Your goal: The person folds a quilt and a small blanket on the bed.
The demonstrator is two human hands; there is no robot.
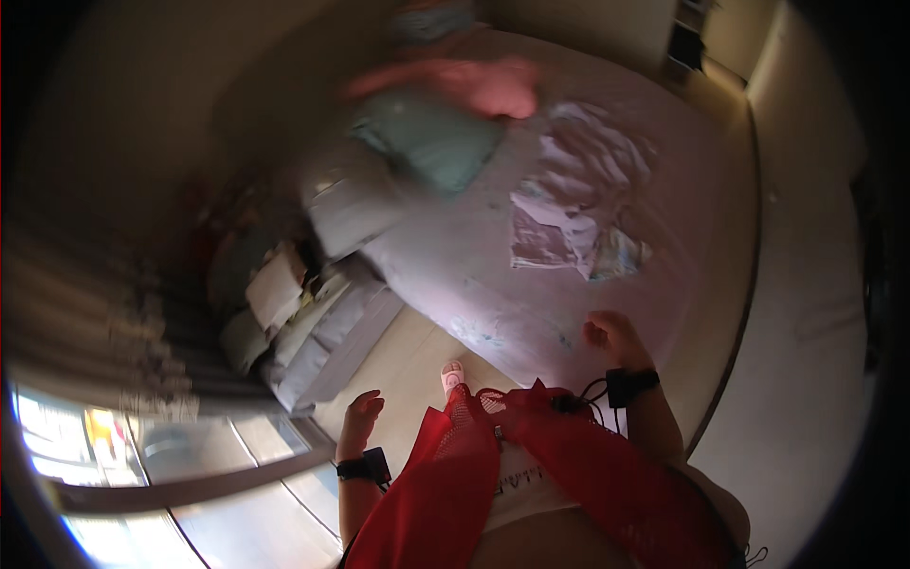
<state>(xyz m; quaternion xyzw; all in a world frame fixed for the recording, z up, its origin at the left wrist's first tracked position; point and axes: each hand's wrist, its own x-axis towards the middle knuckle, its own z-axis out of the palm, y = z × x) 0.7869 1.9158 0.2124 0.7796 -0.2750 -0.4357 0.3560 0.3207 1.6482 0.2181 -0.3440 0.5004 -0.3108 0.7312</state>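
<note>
My left hand [359, 421] hangs low beside my body, over the floor near the window. Its fingers are slightly bent and apart, with nothing in them. Over the near edge of the bed, my right hand [614, 339] is raised, its fingers loosely curled around a gap; I see no object in it. Nearest to it on the bed lies a crumpled pink bedding cover [592, 166], with a folded patterned corner [618, 254] towards me. Each wrist wears a black band with a small box.
The bed [455, 294] has a pale pink sheet. A green pillow [436, 137], a coral blanket [493, 85] and a pale pillow [351, 204] lie at its far left. A grey storage box or seat [332, 341] holding piled cloth stands left, near the curtain [85, 322]. A pink slipper [453, 375] shows below.
</note>
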